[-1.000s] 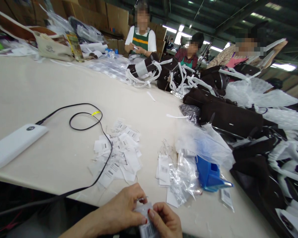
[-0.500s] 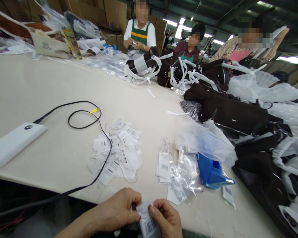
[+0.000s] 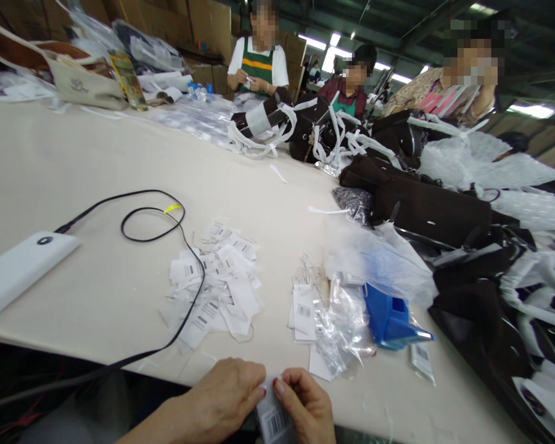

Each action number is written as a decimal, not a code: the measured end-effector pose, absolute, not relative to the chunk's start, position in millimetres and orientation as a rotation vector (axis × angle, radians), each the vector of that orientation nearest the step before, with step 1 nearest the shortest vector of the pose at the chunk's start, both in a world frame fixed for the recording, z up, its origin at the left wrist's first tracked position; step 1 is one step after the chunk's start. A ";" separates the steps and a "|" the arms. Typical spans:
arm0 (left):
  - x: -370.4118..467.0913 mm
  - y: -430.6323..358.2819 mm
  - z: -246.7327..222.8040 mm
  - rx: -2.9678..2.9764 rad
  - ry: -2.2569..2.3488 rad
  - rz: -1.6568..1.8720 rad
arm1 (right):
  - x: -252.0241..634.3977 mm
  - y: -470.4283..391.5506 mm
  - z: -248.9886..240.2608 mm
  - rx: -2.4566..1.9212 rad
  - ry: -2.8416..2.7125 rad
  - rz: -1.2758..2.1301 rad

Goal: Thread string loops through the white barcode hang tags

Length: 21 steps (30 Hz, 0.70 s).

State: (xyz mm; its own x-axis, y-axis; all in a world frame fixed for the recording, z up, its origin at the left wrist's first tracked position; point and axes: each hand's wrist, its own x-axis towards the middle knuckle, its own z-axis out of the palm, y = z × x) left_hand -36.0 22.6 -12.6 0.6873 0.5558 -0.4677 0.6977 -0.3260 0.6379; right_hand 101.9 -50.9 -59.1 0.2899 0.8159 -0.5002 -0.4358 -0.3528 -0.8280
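Left hand (image 3: 224, 398) beside right hand (image 3: 308, 404), fingers (image 3: 254, 374) of both apparently pinched

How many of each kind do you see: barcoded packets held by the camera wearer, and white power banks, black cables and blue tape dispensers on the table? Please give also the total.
Held barcoded packet: 1
White power bank: 1
Black cable: 1
Blue tape dispenser: 1
Total: 4

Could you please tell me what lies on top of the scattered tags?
A black cable crosses the scattered tags. Some upper ones show dark print; lower ones are mostly covered, their faces hidden.
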 end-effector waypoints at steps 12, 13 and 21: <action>-40.3 31.0 3.7 1.850 0.952 -0.107 | 102.5 -49.4 -60.1 -1.381 -0.391 1.366; -41.5 33.1 5.7 1.817 0.953 -0.094 | 102.2 -49.6 -60.1 -1.378 -0.390 1.376; -43.0 39.8 6.8 1.697 0.923 -0.141 | 100.3 -50.5 -57.5 -1.380 -0.351 1.408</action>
State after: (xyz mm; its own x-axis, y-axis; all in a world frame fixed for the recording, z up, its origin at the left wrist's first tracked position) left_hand -43.0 39.8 6.8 0.6842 0.4988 -0.5321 0.6352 -0.0492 0.7707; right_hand 100.3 -50.5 -57.5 0.2548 0.8101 -0.5280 -0.4673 -0.3749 -0.8007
